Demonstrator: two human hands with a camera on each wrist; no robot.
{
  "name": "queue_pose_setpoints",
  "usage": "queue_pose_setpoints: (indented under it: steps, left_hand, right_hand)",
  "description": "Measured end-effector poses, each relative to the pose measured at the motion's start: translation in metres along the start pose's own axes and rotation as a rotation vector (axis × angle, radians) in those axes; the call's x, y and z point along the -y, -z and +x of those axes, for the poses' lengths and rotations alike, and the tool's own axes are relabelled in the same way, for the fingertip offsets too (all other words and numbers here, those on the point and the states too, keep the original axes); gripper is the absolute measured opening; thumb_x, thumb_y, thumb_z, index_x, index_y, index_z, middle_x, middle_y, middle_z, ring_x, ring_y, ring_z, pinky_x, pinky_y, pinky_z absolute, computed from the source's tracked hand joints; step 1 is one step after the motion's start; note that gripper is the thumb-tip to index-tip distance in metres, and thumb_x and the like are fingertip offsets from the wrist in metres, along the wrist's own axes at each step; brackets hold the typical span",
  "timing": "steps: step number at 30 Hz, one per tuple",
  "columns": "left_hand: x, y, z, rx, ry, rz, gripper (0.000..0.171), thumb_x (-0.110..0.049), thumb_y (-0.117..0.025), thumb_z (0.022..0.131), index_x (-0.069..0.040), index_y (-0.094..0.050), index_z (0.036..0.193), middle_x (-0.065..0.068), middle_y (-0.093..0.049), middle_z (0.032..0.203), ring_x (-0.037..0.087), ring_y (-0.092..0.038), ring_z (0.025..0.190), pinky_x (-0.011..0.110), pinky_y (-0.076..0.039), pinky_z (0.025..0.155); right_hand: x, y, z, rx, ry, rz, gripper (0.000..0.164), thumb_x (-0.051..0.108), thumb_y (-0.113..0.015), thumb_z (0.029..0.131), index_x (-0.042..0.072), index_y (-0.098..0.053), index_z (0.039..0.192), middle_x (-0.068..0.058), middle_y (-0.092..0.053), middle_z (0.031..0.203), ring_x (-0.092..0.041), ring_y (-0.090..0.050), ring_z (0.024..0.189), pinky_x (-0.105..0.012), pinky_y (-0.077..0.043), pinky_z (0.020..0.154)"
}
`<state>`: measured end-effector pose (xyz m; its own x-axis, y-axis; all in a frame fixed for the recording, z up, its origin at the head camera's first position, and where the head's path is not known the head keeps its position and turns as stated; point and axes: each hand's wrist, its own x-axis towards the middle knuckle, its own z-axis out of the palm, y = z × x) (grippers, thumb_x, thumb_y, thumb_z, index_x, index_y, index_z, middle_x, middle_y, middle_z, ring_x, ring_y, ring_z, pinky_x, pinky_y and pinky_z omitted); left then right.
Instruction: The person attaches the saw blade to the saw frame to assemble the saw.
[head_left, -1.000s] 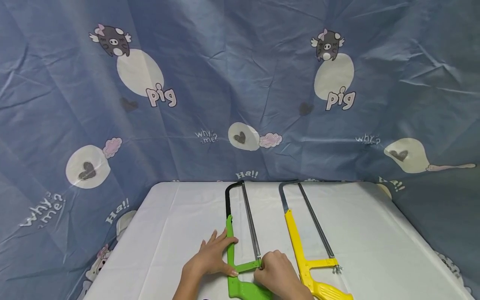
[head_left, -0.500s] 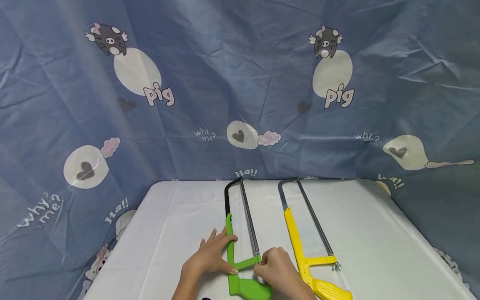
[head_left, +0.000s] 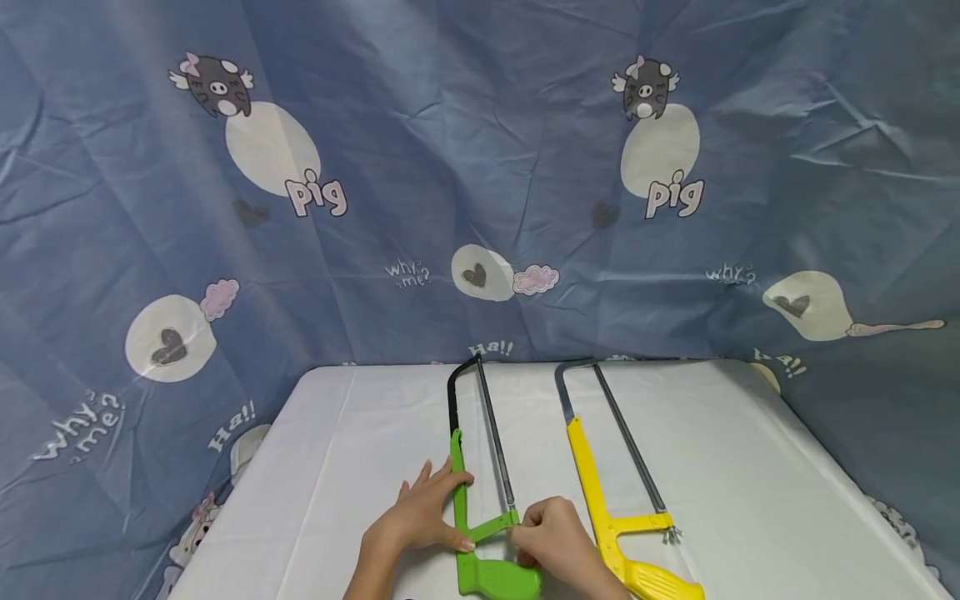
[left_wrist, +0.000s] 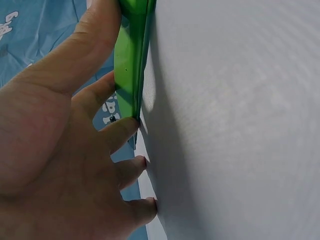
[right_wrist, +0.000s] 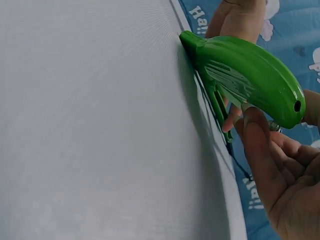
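A green-handled hacksaw point(head_left: 501, 578) lies on the white table, its black front frame pointing away. My left hand point(head_left: 423, 512) rests on its green frame with fingers spread, the thumb near the crossbar. In the left wrist view the left hand's thumb and fingers point(left_wrist: 125, 132) lie extended along the green frame. My right hand point(head_left: 557, 537) pinches at the crossbar's blade end, where the tensioning wing nut sits, mostly covered by the fingers. In the right wrist view a bit of silver metal point(right_wrist: 274, 126) shows beside the fingertips, behind the green handle.
A second hacksaw point(head_left: 588, 475), yellow with a grey front frame, lies to the right, close to my right hand. Its wing nut point(head_left: 672, 535) shows at the crossbar end. A blue printed cloth point(head_left: 480, 183) hangs behind the white table point(head_left: 360, 433).
My right fingers have turned slightly at the crossbar end. The green saw's blade and crossbar end have shifted a little left. The left hand stays nearly still.
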<state>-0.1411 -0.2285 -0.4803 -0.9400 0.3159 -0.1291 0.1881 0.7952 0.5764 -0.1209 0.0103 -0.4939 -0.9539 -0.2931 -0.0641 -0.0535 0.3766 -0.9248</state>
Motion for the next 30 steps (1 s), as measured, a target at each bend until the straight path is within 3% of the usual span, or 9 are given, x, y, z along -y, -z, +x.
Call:
queue_pose_setpoints:
  steps: [4,17,24,30]
  left_hand:
    - [-0.001,0.001,0.0,0.001,0.002,-0.006,0.091,-0.043,-0.092,0.061,-0.023,-0.053,0.14,0.019,-0.027,0.163,0.054,-0.013,0.149,0.081,-0.009,0.109]
    - [-0.001,0.001,-0.002,-0.004,-0.003,-0.021,0.091,-0.041,-0.092,0.061,-0.021,-0.053,0.14,0.02,-0.027,0.163,0.055,-0.012,0.149,0.082,-0.008,0.108]
    - [-0.001,0.0,-0.003,0.0,-0.001,-0.028,0.092,-0.043,-0.092,0.062,-0.023,-0.051,0.142,0.019,-0.027,0.163,0.054,-0.011,0.149,0.081,-0.007,0.109]
    - [-0.002,0.0,-0.002,-0.007,-0.003,-0.026,0.093,-0.042,-0.092,0.061,-0.022,-0.051,0.142,0.019,-0.027,0.162,0.054,-0.012,0.149,0.082,-0.007,0.109]
  right_hand:
    - [-0.004,-0.001,0.002,0.002,-0.015,0.061,0.023,0.01,-0.066,0.074,0.0,-0.063,0.054,-0.006,-0.065,0.049,-0.015,-0.065,0.044,-0.027,-0.053,0.045]
    - [-0.008,-0.002,0.003,0.053,-0.06,0.235,0.028,0.016,-0.07,0.08,-0.006,-0.065,0.063,0.003,-0.059,0.048,-0.011,-0.055,0.044,-0.023,-0.047,0.043]
    - [-0.011,-0.002,0.004,0.091,-0.082,0.317,0.025,0.016,-0.069,0.082,0.005,-0.062,0.06,0.004,-0.06,0.051,-0.009,-0.05,0.045,-0.021,-0.044,0.046]
    - [-0.012,-0.001,0.005,0.12,-0.112,0.408,0.021,0.014,-0.067,0.082,0.001,-0.066,0.066,0.004,-0.057,0.051,-0.008,-0.044,0.044,-0.02,-0.038,0.045]
